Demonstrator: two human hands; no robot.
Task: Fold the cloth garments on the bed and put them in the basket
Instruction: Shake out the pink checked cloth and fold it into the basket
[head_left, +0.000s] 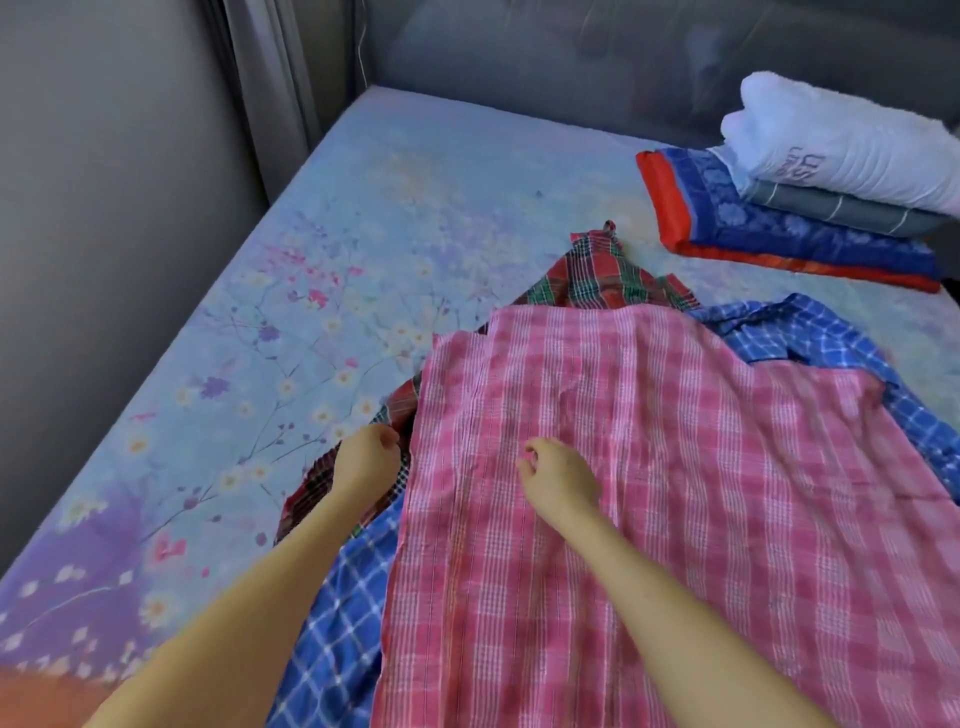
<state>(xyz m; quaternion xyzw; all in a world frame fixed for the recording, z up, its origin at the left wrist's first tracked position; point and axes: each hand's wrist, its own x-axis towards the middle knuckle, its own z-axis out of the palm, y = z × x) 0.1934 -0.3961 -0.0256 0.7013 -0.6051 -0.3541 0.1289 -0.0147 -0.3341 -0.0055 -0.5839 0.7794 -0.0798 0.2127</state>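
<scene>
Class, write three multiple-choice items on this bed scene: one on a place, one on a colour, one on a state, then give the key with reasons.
1. Where does the folded stack lie?
A. far right of the bed
B. on the floor
C. on the pink cloth

2. What colour is the checked cloth on top of the pile?
A. green
B. pink
C. yellow

3. How does the pink cloth lie?
A. rolled up
B. spread flat
C. folded small

Key: 1 A, it sits by the headboard on the right; 2 B, pink covers the blue cloth and the red-green cloth; 3 B, it lies open under the right hand.
</scene>
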